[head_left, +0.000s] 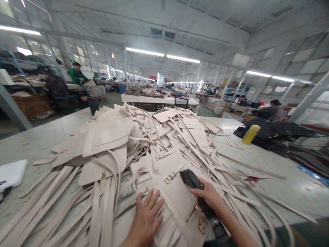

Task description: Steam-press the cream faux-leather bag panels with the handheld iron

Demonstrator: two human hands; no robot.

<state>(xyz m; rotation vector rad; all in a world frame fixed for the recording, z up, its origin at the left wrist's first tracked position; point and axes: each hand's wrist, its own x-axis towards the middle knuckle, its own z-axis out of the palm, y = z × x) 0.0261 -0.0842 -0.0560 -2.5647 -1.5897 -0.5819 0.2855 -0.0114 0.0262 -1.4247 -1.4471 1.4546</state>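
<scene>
My left hand (147, 215) lies flat with spread fingers on a beige leather-like bag piece (177, 202). In my right hand (209, 195) is a black handheld tool (191, 179) with a blunt, rounded head and a thicker dark part trailing toward me. Its head is over the same piece, close to a strap with a gold buckle (167, 179); whether it touches the surface I cannot tell. More gold hardware (202, 227) shows on the piece near my right forearm. Around both hands spreads a heap of similar beige panels (108, 132) and long straps (102, 202).
The pale worktable (31, 147) carries a white device (11, 175) at left. To the right are a yellow bottle (251, 134), black material (272, 132) and a small pinkish-red item (252, 179). Beyond stands another loaded table (159, 100). Several people work farther off, one in green (77, 74).
</scene>
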